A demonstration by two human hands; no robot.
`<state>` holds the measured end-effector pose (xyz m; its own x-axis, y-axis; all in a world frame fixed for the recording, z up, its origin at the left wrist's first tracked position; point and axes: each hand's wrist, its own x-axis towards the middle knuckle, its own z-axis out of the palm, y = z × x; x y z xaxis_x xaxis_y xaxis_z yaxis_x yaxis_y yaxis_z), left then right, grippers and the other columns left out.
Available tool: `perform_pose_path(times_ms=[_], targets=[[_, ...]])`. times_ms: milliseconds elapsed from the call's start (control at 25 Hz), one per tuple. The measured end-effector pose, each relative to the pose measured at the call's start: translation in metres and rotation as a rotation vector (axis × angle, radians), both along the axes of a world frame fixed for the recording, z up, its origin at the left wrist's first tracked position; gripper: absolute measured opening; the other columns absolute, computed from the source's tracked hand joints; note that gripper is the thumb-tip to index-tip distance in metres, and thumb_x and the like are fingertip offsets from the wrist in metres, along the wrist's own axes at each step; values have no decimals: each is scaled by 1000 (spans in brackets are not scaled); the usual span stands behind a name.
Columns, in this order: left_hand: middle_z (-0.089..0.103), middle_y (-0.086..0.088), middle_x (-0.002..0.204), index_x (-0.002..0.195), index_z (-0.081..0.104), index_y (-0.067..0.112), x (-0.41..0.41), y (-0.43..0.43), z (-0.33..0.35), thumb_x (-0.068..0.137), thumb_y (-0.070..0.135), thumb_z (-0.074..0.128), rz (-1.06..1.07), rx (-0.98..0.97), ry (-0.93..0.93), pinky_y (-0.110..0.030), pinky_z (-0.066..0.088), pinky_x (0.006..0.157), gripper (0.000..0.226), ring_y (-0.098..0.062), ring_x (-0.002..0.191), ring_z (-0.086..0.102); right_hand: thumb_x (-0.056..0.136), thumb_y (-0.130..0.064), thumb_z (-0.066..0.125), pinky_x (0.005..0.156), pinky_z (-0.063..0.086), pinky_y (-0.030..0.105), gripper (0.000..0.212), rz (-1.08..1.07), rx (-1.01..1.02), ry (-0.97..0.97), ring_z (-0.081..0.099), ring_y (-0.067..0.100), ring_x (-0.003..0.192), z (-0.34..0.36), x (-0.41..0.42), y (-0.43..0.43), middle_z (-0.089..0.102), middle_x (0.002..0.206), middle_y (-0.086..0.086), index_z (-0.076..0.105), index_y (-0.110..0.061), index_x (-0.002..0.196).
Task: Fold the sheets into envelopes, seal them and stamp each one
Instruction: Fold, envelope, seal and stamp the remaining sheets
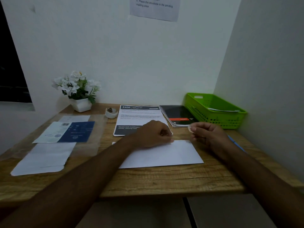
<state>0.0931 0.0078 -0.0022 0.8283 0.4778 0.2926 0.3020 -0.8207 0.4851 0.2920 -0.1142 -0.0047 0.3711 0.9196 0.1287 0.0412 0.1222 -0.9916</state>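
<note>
A wooden desk [164, 178] fills a corner of white walls [131, 55], where a taped notice [154, 9] reads "4. Place the envelope in the pending mailing area". At the back, a printed sheet [139, 116] headed "2400" lies beside a black booklet [177, 114] and a green basket [205, 116]. The white envelope [164, 153] lies flat mid-desk; the left hand [154, 134], fingers curled, has its tips on the far edge, whether pinching or pressing I cannot tell, and the right hand [209, 132] pinches a small pale piece [190, 129].
</note>
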Motion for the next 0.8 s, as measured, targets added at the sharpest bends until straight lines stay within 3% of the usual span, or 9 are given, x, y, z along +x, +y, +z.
perform_pose_path(times_ms=[160, 360, 440, 640, 800], targets=[[64, 9, 74, 91, 73, 18, 39, -18, 1, 75, 43, 75, -3, -55, -126, -20, 44, 63, 29, 0, 65, 55, 77, -1, 70, 77, 58, 26, 25, 36, -3, -57, 69, 22, 90, -9, 3, 4, 74, 97, 14, 72, -10, 100], [64, 8, 62, 83, 76, 14, 54, -15, -1, 75, 28, 78, 28, -61, -296, -15, 42, 53, 17, 3, 52, 56, 79, 4, 69, 77, 57, 32, 37, 72, -4, -135, 67, 24, 85, -9, 4, 5, 70, 92, 18, 65, -6, 114], [61, 8, 55, 81, 76, 10, 53, -12, -2, 77, 20, 76, 22, -133, -330, -13, 40, 48, 10, 2, 44, 53, 76, 4, 73, 76, 56, 31, 43, 71, -5, -166, 68, 21, 83, -10, 5, 6, 71, 90, 17, 64, -9, 116], [63, -9, 56, 86, 73, 3, 46, -8, -2, 85, 13, 68, 64, -499, -403, -25, 53, 52, 11, -13, 48, 57, 74, 12, 70, 76, 57, 29, 53, 75, 41, -112, 70, 21, 83, -10, 5, 9, 71, 94, 17, 59, -7, 123], [63, -7, 53, 86, 73, 4, 41, -9, 2, 86, 11, 66, 40, -540, -411, -21, 51, 50, 10, -12, 46, 57, 71, 11, 72, 79, 58, 31, 57, 75, 86, -80, 69, 24, 87, -8, 5, 9, 70, 94, 14, 59, -12, 121]])
